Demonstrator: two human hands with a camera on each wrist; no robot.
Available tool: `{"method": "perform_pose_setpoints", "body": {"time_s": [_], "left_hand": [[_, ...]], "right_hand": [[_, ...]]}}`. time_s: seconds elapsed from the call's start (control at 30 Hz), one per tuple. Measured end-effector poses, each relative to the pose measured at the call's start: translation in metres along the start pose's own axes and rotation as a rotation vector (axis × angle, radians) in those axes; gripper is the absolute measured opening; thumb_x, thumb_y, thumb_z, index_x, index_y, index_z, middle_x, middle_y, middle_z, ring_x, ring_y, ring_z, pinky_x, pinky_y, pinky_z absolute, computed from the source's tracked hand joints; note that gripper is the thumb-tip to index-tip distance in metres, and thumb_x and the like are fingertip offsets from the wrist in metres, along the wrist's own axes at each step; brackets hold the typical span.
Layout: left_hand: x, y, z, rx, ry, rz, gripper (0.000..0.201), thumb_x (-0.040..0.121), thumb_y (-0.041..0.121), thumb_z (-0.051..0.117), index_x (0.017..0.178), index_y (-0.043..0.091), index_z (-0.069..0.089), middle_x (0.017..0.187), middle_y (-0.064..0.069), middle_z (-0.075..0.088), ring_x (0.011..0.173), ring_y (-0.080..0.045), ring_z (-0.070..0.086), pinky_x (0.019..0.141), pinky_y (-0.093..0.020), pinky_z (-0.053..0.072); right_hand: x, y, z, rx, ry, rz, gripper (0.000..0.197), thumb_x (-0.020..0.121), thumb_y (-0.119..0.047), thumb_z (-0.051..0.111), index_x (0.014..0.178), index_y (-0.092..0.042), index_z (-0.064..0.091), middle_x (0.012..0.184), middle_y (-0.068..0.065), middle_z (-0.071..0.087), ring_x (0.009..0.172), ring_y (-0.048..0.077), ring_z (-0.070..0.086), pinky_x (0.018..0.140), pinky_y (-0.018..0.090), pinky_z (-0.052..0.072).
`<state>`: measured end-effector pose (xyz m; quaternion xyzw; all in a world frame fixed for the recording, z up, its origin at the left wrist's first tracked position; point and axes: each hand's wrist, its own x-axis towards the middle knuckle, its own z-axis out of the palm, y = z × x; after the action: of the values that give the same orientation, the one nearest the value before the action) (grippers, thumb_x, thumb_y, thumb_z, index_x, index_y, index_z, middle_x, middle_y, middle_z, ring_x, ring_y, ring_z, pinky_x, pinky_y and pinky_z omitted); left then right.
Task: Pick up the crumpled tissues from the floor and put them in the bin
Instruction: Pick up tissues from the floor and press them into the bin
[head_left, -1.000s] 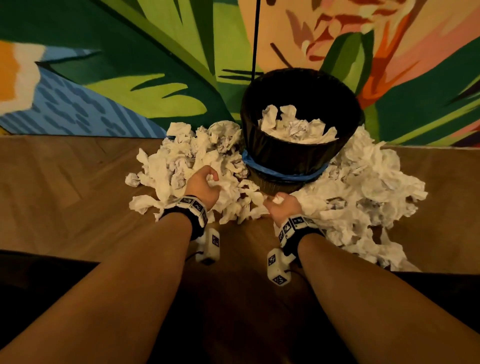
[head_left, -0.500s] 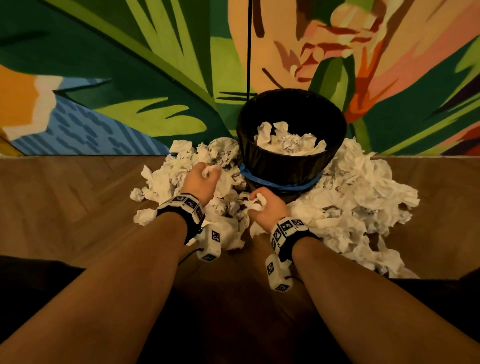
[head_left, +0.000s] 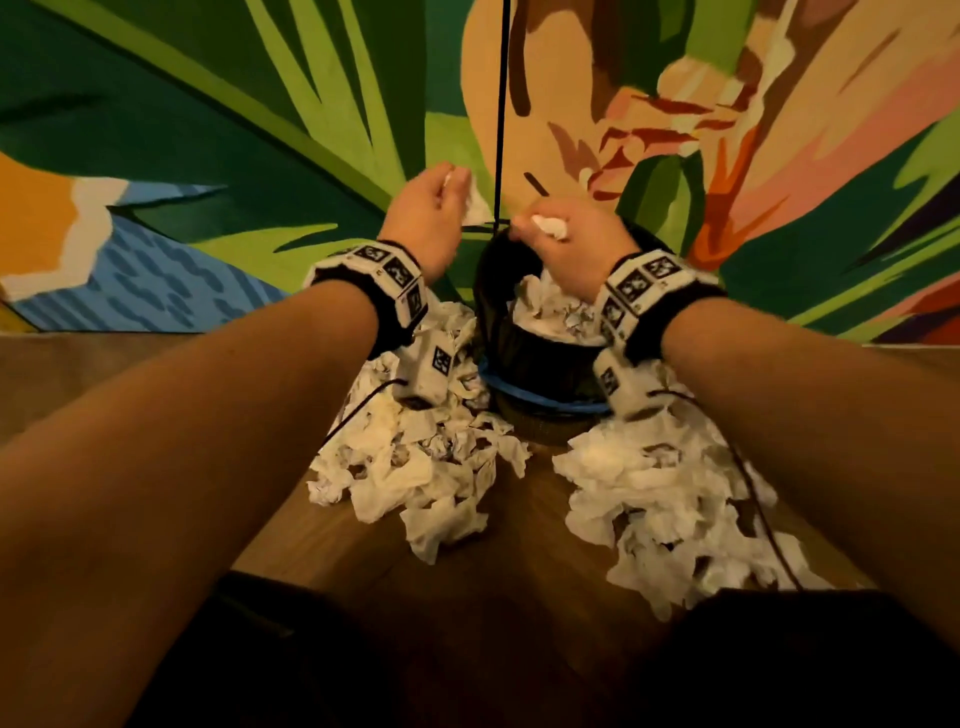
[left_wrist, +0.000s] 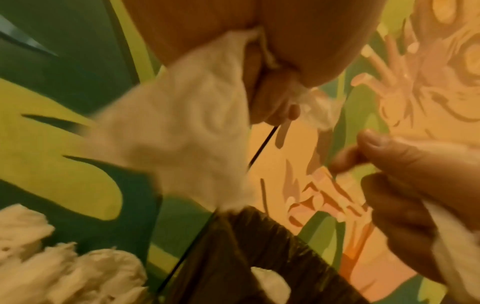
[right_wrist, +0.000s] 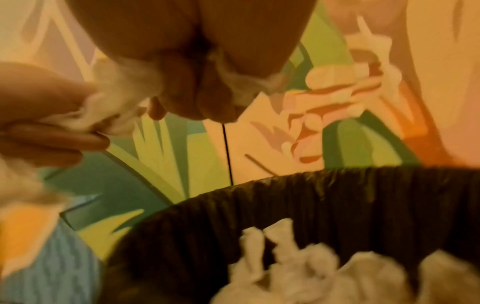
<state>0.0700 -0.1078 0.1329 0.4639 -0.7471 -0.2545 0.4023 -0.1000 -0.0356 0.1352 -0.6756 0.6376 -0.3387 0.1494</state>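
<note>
A black-lined bin (head_left: 540, 358) stands against the wall, holding several crumpled tissues (head_left: 550, 317). My left hand (head_left: 431, 208) is raised just left of the bin's rim and grips a white tissue (head_left: 470, 200); the left wrist view shows that tissue (left_wrist: 182, 131) hanging from the curled fingers. My right hand (head_left: 566, 239) hovers over the bin's mouth and clutches another tissue (head_left: 550, 226), seen as wisps (right_wrist: 241, 80) round the fingers in the right wrist view. The bin's liner (right_wrist: 311, 201) lies below it.
Two heaps of crumpled tissues lie on the wooden floor, one left of the bin (head_left: 415, 457) and a larger one on the right (head_left: 665, 499). A painted leaf-and-flower wall (head_left: 208, 156) rises behind. A thin black cord (head_left: 500, 104) hangs down the wall.
Both hands have risen from the floor heaps, each with a tissue, to the height of the bin's rim. The head view has moved closer and lower.
</note>
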Motion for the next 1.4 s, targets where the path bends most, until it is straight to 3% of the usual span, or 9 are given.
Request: {"method": "perform_pose_setpoints", "body": {"time_s": [0.13,0.37,0.5,0.63,0.77,0.97,1.1,1.2,1.4], "left_hand": [[0.008,0.008,0.021,-0.293,0.023,-0.148,0.033,0.1,0.026,0.035,0.068,0.022,0.031,0.067,0.002,0.033,0.063,-0.014,0.034,0.061,-0.029,0.028],[0.009,0.031,0.059,-0.474,-0.031,-0.217,0.032,0.091,-0.006,0.032,0.096,0.016,0.055,0.083,0.001,0.054,0.07,-0.016,0.051,0.064,-0.026,0.044],[-0.002,0.02,0.079,-0.18,-0.267,-0.042,0.028,0.09,0.0,0.045,0.112,0.014,0.057,0.112,-0.005,0.062,0.102,-0.025,0.06,0.087,-0.03,0.048],[-0.01,-0.005,0.081,0.32,-0.53,0.034,0.036,0.092,0.034,0.058,0.128,0.032,0.058,0.153,-0.001,0.038,0.148,-0.023,0.019,0.12,-0.044,0.013],[-0.01,-0.016,0.052,0.119,-0.253,0.105,0.027,0.09,0.022,0.059,0.115,0.024,0.066,0.135,-0.004,0.055,0.132,-0.02,0.044,0.111,-0.031,0.032],[-0.029,-0.07,0.016,0.201,-0.155,-0.128,0.024,0.091,0.013,0.054,0.109,0.016,0.068,0.114,-0.007,0.067,0.106,-0.025,0.06,0.097,-0.032,0.044],[-0.076,-0.118,0.006,0.364,-0.355,-0.208,0.023,0.09,0.01,0.052,0.108,0.014,0.066,0.102,-0.01,0.068,0.094,-0.03,0.062,0.073,-0.026,0.038],[-0.113,-0.145,0.004,0.499,-0.572,-0.323,0.029,0.092,0.014,0.05,0.118,0.02,0.061,0.109,-0.012,0.067,0.098,-0.031,0.062,0.082,-0.033,0.049],[-0.168,-0.176,0.016,0.566,-0.738,-0.434,0.042,0.095,0.027,0.05,0.137,0.029,0.043,0.114,-0.009,0.066,0.112,-0.03,0.056,0.087,-0.04,0.052]], "right_hand": [[0.0,0.038,-0.022,0.05,0.038,0.166,0.038,0.094,-0.04,0.036,0.077,-0.022,0.066,0.092,0.005,0.065,0.083,0.017,0.057,0.073,0.032,0.04],[-0.023,0.085,0.001,-0.126,0.031,0.312,0.037,0.094,-0.003,0.042,0.121,-0.023,0.056,0.115,0.002,0.053,0.088,0.02,0.055,0.068,0.021,0.037],[-0.028,0.089,0.002,-0.182,0.066,0.238,0.022,0.09,-0.016,0.055,0.097,-0.036,0.049,0.086,-0.003,0.062,0.067,0.019,0.059,0.052,0.028,0.04],[-0.029,0.094,0.001,-0.274,-0.051,0.253,0.017,0.087,-0.036,0.063,0.104,-0.032,0.063,0.103,-0.003,0.066,0.096,0.021,0.061,0.077,0.032,0.049],[-0.022,0.075,0.001,-0.307,0.028,0.064,0.037,0.088,-0.035,0.059,0.123,-0.023,0.057,0.123,0.002,0.058,0.119,0.021,0.048,0.103,0.034,0.039],[-0.011,-0.002,0.015,-0.077,0.158,-0.154,0.023,0.086,-0.024,0.052,0.106,-0.018,0.062,0.109,0.0,0.057,0.108,0.019,0.049,0.093,0.029,0.038],[-0.029,-0.039,0.075,-0.005,-0.047,-0.276,0.019,0.084,-0.02,0.052,0.099,-0.019,0.062,0.096,0.0,0.057,0.09,0.017,0.054,0.08,0.032,0.044],[-0.06,-0.017,0.136,-0.04,-0.304,-0.084,0.018,0.089,-0.022,0.052,0.105,-0.025,0.06,0.1,0.0,0.055,0.084,0.016,0.053,0.079,0.035,0.048],[-0.167,0.056,0.224,-0.295,-0.848,0.236,0.063,0.091,-0.025,0.055,0.142,-0.049,0.029,0.146,0.005,0.025,0.127,0.032,0.043,0.097,0.043,0.049]]}}
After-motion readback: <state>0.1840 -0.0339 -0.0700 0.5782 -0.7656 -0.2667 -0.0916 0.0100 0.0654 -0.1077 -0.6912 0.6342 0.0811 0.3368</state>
